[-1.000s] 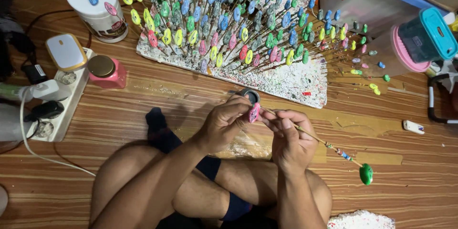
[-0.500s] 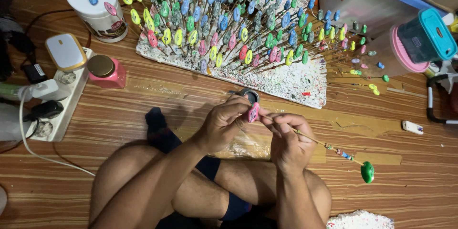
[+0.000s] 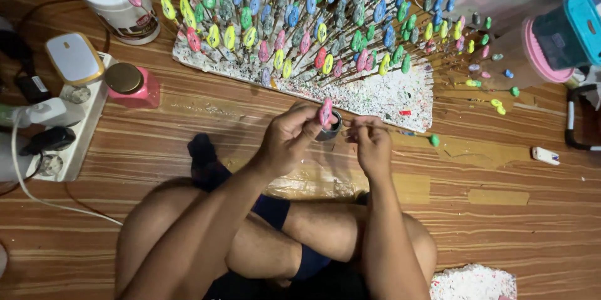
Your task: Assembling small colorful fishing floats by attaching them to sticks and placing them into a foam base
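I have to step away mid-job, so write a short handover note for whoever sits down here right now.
Left hand: fingers pinch a pink piece upright.
Right hand: fingers hold a thin stick with a green tip.
A small dark pot sits between the hands.
Done: many coloured pieces stand on sticks in the speckled white board ahead.
Left: the pink piece is not on the board yet.
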